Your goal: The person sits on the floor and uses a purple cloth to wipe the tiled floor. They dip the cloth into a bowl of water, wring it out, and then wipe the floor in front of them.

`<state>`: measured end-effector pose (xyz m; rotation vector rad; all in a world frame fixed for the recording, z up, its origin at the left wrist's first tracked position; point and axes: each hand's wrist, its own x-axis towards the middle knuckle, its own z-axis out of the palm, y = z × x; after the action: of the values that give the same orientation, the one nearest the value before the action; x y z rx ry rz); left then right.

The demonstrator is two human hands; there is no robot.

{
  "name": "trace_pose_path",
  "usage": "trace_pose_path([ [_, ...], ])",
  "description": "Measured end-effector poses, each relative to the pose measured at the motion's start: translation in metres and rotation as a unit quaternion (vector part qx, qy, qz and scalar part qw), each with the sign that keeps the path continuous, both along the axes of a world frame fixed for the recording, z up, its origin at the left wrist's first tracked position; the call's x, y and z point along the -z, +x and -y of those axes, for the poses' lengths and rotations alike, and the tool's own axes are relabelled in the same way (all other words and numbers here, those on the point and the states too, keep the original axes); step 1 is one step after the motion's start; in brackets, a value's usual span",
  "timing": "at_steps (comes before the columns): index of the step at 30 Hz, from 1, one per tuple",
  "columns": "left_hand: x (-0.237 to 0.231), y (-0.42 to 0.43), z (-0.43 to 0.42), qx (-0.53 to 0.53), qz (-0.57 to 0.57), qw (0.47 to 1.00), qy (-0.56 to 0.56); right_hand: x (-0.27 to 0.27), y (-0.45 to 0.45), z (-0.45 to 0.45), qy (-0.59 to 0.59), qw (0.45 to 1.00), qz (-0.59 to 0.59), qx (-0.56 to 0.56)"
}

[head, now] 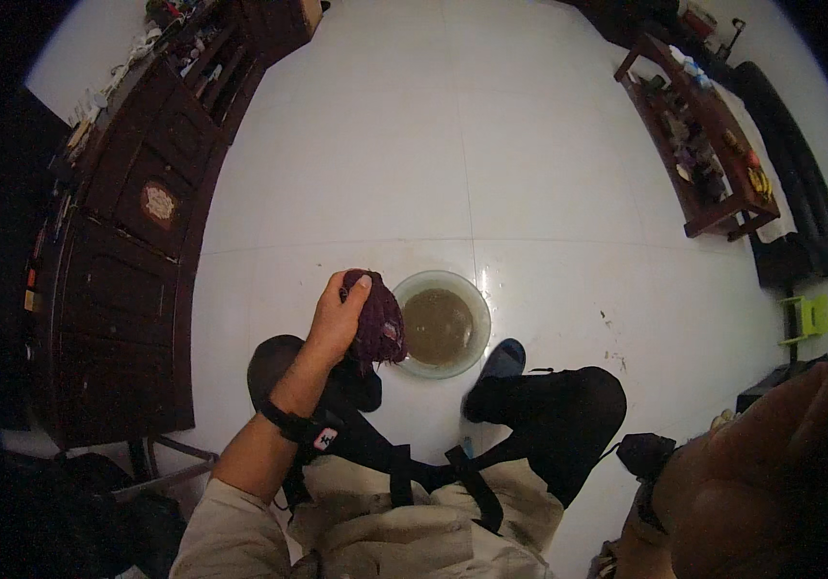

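Observation:
My left hand (pixel 338 307) grips a dark maroon cloth (pixel 379 326) by its upper end, thumb on top. The bunched cloth hangs down with a frayed lower edge, just left of a round pale basin (pixel 484 336) and overlapping its rim in the view. Murky brown water (pixel 441 322) fills much of the basin, which sits on the floor between my feet. Close to the camera at the right, my right hand (pixel 761 456) looms large and dark; its fingers run out of view, so what they do is hidden.
White floor tiles (pixel 363 145) stretch ahead, with small debris (pixel 613 354) at right and wet spots by the basin. A dark wooden cabinet (pixel 124 289) lines the left. A wooden table (pixel 717 217) with bananas (pixel 761 184), a black sofa (pixel 797 152) and a green stool (pixel 808 317) stand right.

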<state>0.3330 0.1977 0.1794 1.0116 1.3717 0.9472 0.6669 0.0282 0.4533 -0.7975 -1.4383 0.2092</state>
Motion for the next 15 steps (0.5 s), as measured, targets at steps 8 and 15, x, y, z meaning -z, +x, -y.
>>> trace_pose_path([
  [8, -0.017, -0.030, -0.037, 0.022, -0.018, 0.999, 0.032, -0.020, -0.045, -0.036, -0.032, 0.999, 0.027, -0.005],
  [15, -0.028, -0.025, -0.081, 0.040, -0.055, 0.993, 0.097, 0.079, -0.016, -0.082, 0.002, 0.978, -0.011, 0.210],
])
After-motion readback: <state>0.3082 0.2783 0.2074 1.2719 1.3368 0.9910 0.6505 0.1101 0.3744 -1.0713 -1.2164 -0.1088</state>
